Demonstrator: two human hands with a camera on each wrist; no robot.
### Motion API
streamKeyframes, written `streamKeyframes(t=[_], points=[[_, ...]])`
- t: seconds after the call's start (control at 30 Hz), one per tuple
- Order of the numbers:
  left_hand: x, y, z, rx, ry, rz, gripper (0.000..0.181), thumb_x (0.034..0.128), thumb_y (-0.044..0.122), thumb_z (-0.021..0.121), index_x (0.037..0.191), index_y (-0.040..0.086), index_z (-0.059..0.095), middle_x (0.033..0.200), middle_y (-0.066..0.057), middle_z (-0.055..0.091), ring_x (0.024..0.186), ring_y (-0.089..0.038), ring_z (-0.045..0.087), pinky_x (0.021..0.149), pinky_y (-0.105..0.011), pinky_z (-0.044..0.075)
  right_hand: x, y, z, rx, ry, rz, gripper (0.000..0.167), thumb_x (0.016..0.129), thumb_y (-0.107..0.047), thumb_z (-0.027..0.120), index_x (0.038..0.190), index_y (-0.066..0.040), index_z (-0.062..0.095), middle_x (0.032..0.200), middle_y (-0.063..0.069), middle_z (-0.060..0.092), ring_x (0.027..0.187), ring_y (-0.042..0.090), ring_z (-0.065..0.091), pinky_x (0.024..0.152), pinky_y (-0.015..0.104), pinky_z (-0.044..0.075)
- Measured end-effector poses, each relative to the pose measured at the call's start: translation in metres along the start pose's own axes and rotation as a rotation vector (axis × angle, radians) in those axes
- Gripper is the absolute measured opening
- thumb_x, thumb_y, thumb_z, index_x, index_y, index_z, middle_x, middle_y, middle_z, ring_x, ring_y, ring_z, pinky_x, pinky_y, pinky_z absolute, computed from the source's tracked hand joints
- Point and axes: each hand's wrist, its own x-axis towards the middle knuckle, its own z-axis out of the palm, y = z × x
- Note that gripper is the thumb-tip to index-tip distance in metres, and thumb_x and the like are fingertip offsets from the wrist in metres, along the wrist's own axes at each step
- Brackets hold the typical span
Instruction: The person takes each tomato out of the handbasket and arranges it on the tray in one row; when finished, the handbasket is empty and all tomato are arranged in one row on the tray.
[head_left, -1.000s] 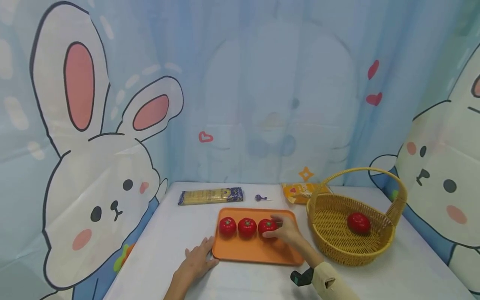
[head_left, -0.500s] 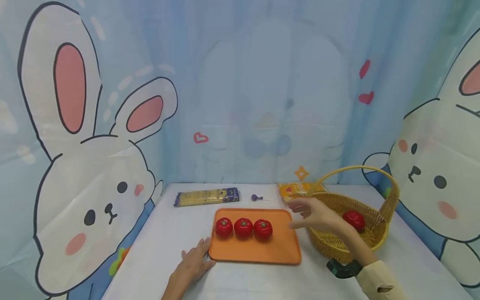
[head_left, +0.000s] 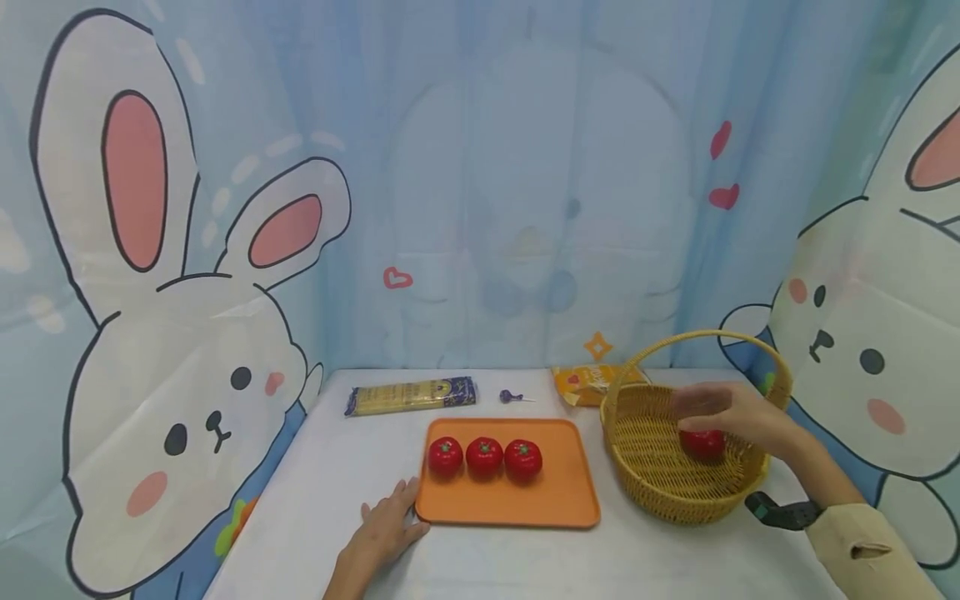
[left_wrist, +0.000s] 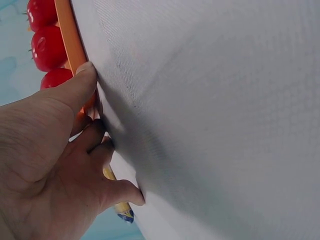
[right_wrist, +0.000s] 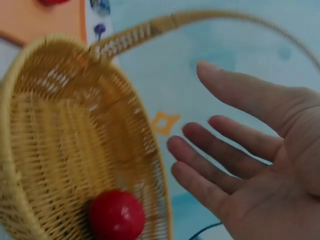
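Three red tomatoes [head_left: 484, 457] with green tops sit in a row on the orange tray [head_left: 564, 487]. My left hand [head_left: 382, 527] rests on the white table at the tray's left edge, its thumb and fingertips touching the rim in the left wrist view. Over the yellow wicker basket [head_left: 648, 498] hovers my right hand [head_left: 742, 415], fingers spread and holding nothing. A round red item [right_wrist: 117, 215] lies on the basket floor; in the head view the right hand partly covers it.
Behind the tray lie a long blue-and-yellow packet [head_left: 411, 396] and a small purple lollipop [head_left: 512, 397]. An orange snack bag [head_left: 588, 383] stands behind the basket's left side. The basket's tall handle [head_left: 697, 334] arches above it. A rabbit-print curtain [head_left: 487, 167] closes off the back.
My right hand has let go of the rightmost tomato on the tray and moved right, over the basket. The left hand stays at the tray edge. The head view has shifted slightly.
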Motion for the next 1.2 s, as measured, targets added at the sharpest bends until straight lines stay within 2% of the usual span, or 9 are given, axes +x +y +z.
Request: streamKeyframes(t=[0.17,0.37,0.5,0.63,0.73,0.87,0.97,1.07,1.2], points=[[-0.001,0.000,-0.002,-0.014,-0.007,0.015,0.076,0.0974,0.025,0.081,0.161,0.002,0.047,0.165,-0.028,0.044,0.152,-0.054,0.039,0.119,-0.087,0.010,0.014,0.033,-0.004,-0.018,0.085,0.157,0.075,0.098,-0.037,0.082,0.145,0.014,0.054,0.137,0.034,0.066,0.126,0.050,0.064,0.099,0.056,0.062],[0.001,-0.001,-0.004,0.012,0.002,0.021,0.075,0.0980,0.025,0.080,0.161,0.001,0.047,0.165,-0.027,0.044,0.152,-0.053,0.040,0.118,-0.087,0.013,0.030,0.062,0.008,0.010,0.162,0.262,0.081,0.095,-0.031,0.085,0.146,0.019,0.048,0.143,0.043,0.055,0.131,0.059,0.055,0.106,0.066,0.055],[0.004,-0.001,-0.004,0.021,-0.011,0.004,0.076,0.0979,0.027,0.081,0.162,0.003,0.047,0.166,-0.026,0.043,0.153,-0.051,0.040,0.119,-0.086,0.013,0.037,0.070,0.018,-0.030,0.208,0.345,0.084,0.090,-0.030,0.087,0.142,0.023,0.048,0.139,0.046,0.054,0.126,0.060,0.056,0.104,0.068,0.054],[0.005,-0.001,-0.003,0.006,-0.012,0.003,0.077,0.0971,0.027,0.081,0.161,0.003,0.048,0.166,-0.026,0.044,0.153,-0.051,0.039,0.119,-0.087,0.012,0.039,0.070,0.025,-0.074,0.250,0.406,0.075,0.087,-0.025,0.089,0.132,0.024,0.055,0.126,0.045,0.061,0.115,0.057,0.062,0.094,0.064,0.060],[0.004,-0.002,-0.002,0.008,-0.007,0.010,0.076,0.0969,0.027,0.081,0.161,0.003,0.048,0.166,-0.026,0.045,0.153,-0.051,0.040,0.118,-0.087,0.013,0.039,0.066,0.029,-0.092,0.233,0.434,0.062,0.085,-0.023,0.091,0.119,0.022,0.064,0.115,0.039,0.067,0.107,0.051,0.066,0.086,0.056,0.062],[0.003,-0.003,-0.002,0.013,0.006,0.009,0.076,0.0964,0.027,0.082,0.161,0.004,0.049,0.165,-0.025,0.045,0.153,-0.050,0.041,0.118,-0.087,0.013,0.040,0.058,0.034,-0.174,0.151,0.431,0.050,0.086,-0.026,0.090,0.105,0.016,0.072,0.102,0.031,0.072,0.096,0.042,0.069,0.079,0.047,0.062],[0.004,-0.005,-0.002,0.015,0.009,0.005,0.076,0.0961,0.027,0.082,0.161,0.004,0.049,0.165,-0.025,0.046,0.153,-0.050,0.041,0.118,-0.087,0.013,0.042,0.054,0.036,-0.175,0.102,0.459,0.053,0.087,-0.025,0.089,0.106,0.020,0.067,0.102,0.030,0.070,0.095,0.040,0.068,0.079,0.045,0.062],[0.004,-0.005,-0.002,0.013,0.009,0.006,0.077,0.0958,0.027,0.083,0.161,0.003,0.049,0.165,-0.025,0.046,0.153,-0.050,0.040,0.118,-0.087,0.013,0.045,0.052,0.036,-0.104,0.085,0.530,0.062,0.088,-0.024,0.088,0.115,0.023,0.059,0.108,0.034,0.065,0.102,0.044,0.066,0.085,0.048,0.063],[0.003,-0.003,-0.001,0.004,0.000,0.004,0.077,0.0960,0.027,0.082,0.161,0.003,0.049,0.165,-0.025,0.046,0.154,-0.049,0.040,0.118,-0.087,0.013,0.047,0.055,0.037,-0.046,0.071,0.527,0.072,0.088,-0.028,0.088,0.123,0.025,0.055,0.113,0.035,0.065,0.106,0.045,0.065,0.088,0.050,0.062]])
